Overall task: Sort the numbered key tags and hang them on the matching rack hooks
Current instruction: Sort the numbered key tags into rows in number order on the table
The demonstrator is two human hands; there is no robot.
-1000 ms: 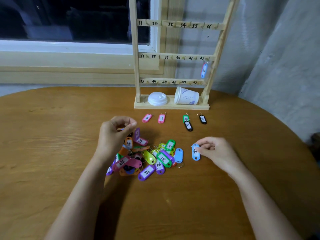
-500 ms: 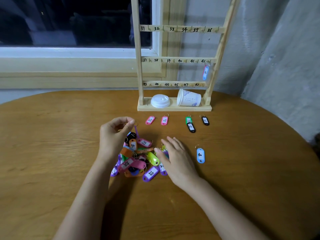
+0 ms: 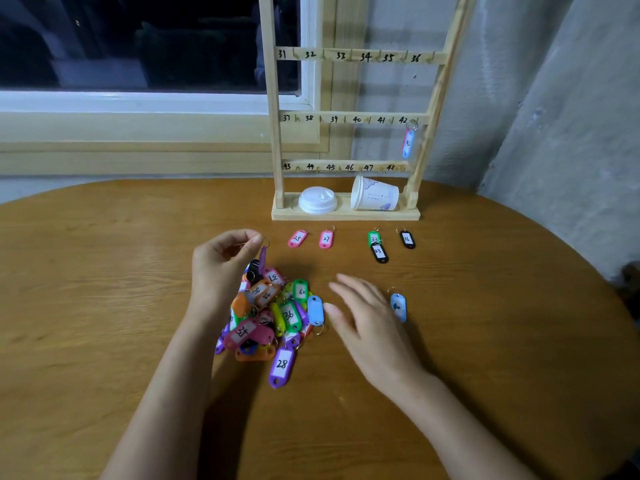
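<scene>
our left hand (image 3: pixel 221 268) pinches the ring of a purple tag (image 3: pixel 263 259) between thumb and forefinger. the tag dangles above the pile (image 3: pixel 273 317), we judge so its number can be read. our right hand (image 3: pixel 367 317) hovers flat, fingers spread and holding nothing, between the pile and a lone blue tag (image 3: pixel 398 306) on the table (image 3: pixel 104 271), likely ready to rake out another. sorted tags lie in a row before the rack (image 3: pixel 346 213): pink 25 (image 3: pixel 297 238), pink 27 (image 3: pixel 326 239), a green tag (image 3: pixel 374 236) touching black 33 (image 3: pixel 379 253), and black 36 (image 3: pixel 407 239), grouped by number, we think. only tag 42 (image 3: pixel 408 143) hangs on its hook, so most sorting remains.
</scene>
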